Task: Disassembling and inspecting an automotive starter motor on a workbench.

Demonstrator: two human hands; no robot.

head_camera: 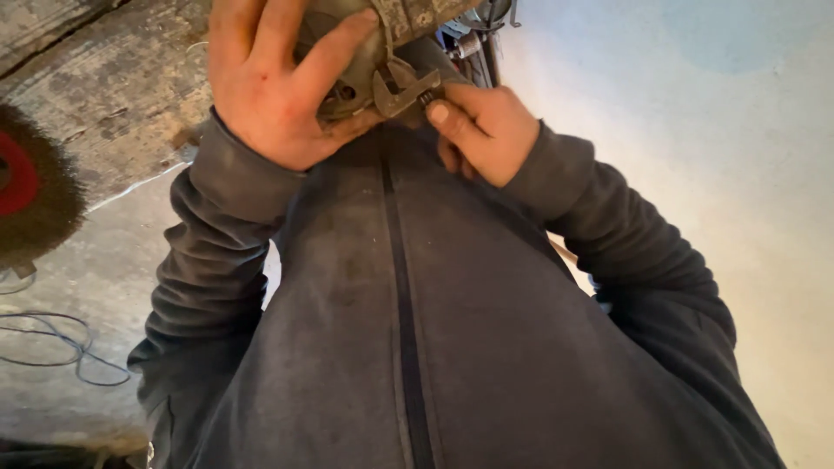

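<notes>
**Grinder head gripped, wrench set on its nut**

Your left hand (pixel 269 87) has its fingers wrapped fully around the head of the grinder (pixel 365 61), thumb underneath, holding it tight against your chest. Your right hand (pixel 486 130) is closed on the handle of an adjustable wrench (pixel 404 91), thumb pressed along the shaft; the open end of the wrench sits against the underside of the grinder.

The grinder looks heavy, rigid and dusty, so I judge it could slip; take hold around the body, clear of the spindle. The wrench is stiff steel, best held far down the handle.

Below the grinder is your dark zipped jacket (pixel 408 330). Left of the grinder lie a wire brush wheel (pixel 35 191) and a loose cable (pixel 61 343) on a concrete floor (pixel 113 252). Right of the grinder stands a pale wall (pixel 695 130).
</notes>
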